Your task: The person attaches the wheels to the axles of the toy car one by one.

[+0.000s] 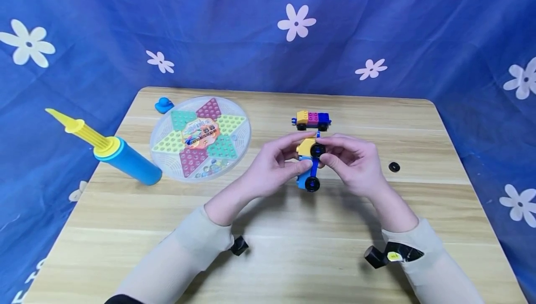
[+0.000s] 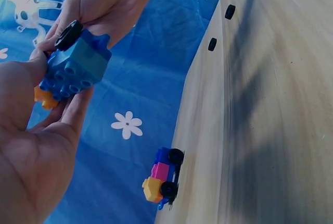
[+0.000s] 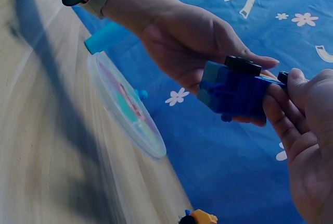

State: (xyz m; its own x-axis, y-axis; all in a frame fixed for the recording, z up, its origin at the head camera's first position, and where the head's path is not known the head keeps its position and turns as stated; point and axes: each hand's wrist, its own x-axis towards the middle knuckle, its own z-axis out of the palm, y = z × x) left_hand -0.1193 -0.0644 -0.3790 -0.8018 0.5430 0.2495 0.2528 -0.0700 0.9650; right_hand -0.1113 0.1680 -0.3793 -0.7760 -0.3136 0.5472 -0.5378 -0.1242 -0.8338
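Note:
A toy block car (image 1: 307,166), yellow and light blue on a dark blue base, is held up over the table, tipped on its side. My left hand (image 1: 274,164) grips its body between thumb and fingers. My right hand (image 1: 353,162) pinches a black wheel (image 1: 318,150) at the yellow end. Another black wheel (image 1: 312,184) sits on the light blue end. Studs show on the light blue block (image 2: 86,62) in the left wrist view. In the right wrist view the dark blue base (image 3: 244,96) faces the camera, and my right fingers partly hide the far wheel.
Behind the hands stands a second block car (image 1: 312,118), yellow, pink and blue. Two loose black wheels lie to the right, one wheel (image 1: 394,167) nearer in head view. On the left are a round star-patterned game board (image 1: 240,155), a blue duck (image 1: 164,105) and a blue-yellow pump (image 1: 131,162).

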